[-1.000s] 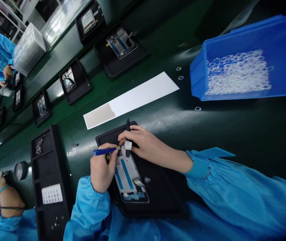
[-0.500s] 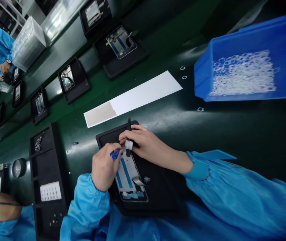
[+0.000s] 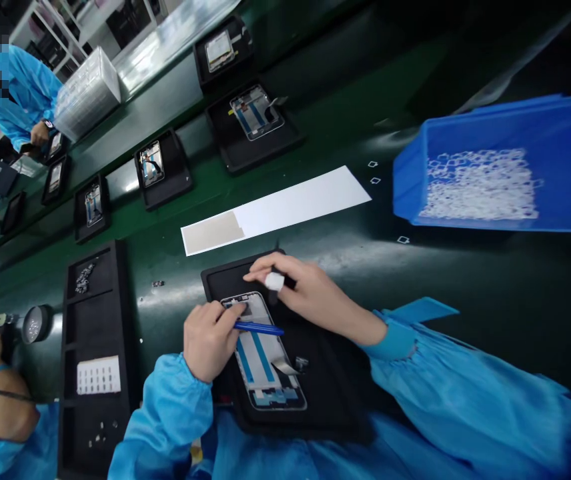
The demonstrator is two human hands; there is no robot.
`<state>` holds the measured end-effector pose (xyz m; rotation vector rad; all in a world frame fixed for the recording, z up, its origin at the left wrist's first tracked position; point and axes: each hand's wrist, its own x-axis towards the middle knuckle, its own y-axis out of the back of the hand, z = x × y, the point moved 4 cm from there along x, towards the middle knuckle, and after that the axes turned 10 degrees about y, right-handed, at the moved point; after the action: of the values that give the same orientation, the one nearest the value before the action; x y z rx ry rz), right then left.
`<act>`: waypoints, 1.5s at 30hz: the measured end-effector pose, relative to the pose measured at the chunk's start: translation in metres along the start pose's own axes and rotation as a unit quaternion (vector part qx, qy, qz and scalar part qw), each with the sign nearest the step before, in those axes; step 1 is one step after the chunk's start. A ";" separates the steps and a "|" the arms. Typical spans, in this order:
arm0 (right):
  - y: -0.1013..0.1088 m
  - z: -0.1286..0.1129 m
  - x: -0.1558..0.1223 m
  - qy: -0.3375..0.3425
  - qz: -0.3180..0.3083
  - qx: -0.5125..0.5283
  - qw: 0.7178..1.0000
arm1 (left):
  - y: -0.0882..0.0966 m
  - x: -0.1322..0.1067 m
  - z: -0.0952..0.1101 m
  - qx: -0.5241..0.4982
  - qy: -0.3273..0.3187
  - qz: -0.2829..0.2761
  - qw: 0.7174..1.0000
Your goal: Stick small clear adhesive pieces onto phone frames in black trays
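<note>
My left hand (image 3: 211, 339) is closed round a slim blue pen-like stick (image 3: 260, 328), which points right across an opened phone frame (image 3: 260, 360). Its thumb and fingertips rest at the frame's upper left. The phone frame, with two blue strips and a loose flex cable (image 3: 284, 366), lies in a black tray (image 3: 325, 393). Over the tray's upper right, my right hand (image 3: 305, 287) is closed on dark tweezers with a white wrap (image 3: 274, 281); their tips are blurred. The right fingertips are apart from the phone frame.
A blue bin (image 3: 560, 160) of small white rings stands at the right. Beyond the tray lies a white strip (image 3: 300, 197). A black compartment tray (image 3: 90, 320) with small parts is at left. More phone trays (image 3: 175, 167) line the back. Co-workers' arms (image 3: 0, 373) show at left.
My left fingers have come down onto the phone frame's top, and the blue stick now swings out to the right. My right hand has drawn slightly right, away from the frame. The view has shifted.
</note>
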<state>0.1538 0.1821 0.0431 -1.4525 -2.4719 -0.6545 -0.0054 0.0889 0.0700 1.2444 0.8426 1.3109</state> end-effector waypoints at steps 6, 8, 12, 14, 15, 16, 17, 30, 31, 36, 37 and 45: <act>0.027 0.014 -0.003 -0.130 0.206 0.095 0.965 | -0.011 0.002 0.010 0.118 -0.028 -0.027 0.992; 0.031 0.019 -0.002 -0.150 0.223 0.112 0.957 | -0.011 0.003 0.009 0.102 -0.018 -0.053 0.993; 0.033 0.027 0.001 -0.178 0.229 0.155 0.944 | -0.015 0.002 0.008 0.086 -0.002 -0.071 0.994; 0.035 0.029 0.003 -0.178 0.232 0.155 0.944 | -0.017 0.000 0.008 0.091 0.000 -0.082 0.993; 0.036 0.030 0.005 -0.176 0.231 0.149 0.945 | -0.016 0.000 0.009 0.092 0.003 -0.096 0.991; 0.036 0.032 0.007 -0.174 0.225 0.141 0.948 | -0.015 0.001 0.009 0.093 0.007 -0.116 0.989; 0.037 0.033 0.009 -0.170 0.217 0.131 0.952 | -0.013 0.005 0.008 0.092 0.012 -0.144 0.985; 0.031 0.052 0.065 -0.159 0.163 -0.051 0.972 | -0.028 0.120 -0.022 0.147 0.064 -0.219 0.962; 0.029 0.053 0.065 -0.157 0.164 -0.057 0.972 | -0.029 0.119 -0.022 0.149 0.059 -0.217 0.963; 0.027 0.056 0.063 -0.150 0.153 -0.080 0.974 | -0.029 0.112 -0.022 0.146 0.051 -0.193 0.969; 0.026 0.056 0.063 -0.153 0.150 -0.078 0.974 | -0.029 0.112 -0.022 0.147 0.049 -0.192 0.969; 0.027 0.063 0.067 -0.168 0.174 0.003 0.970 | -0.030 0.115 -0.023 0.138 0.054 -0.186 0.971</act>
<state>0.1471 0.2747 0.0207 -2.0764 -2.3400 -0.3531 -0.0042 0.2095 0.0586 1.1612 1.3032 0.9862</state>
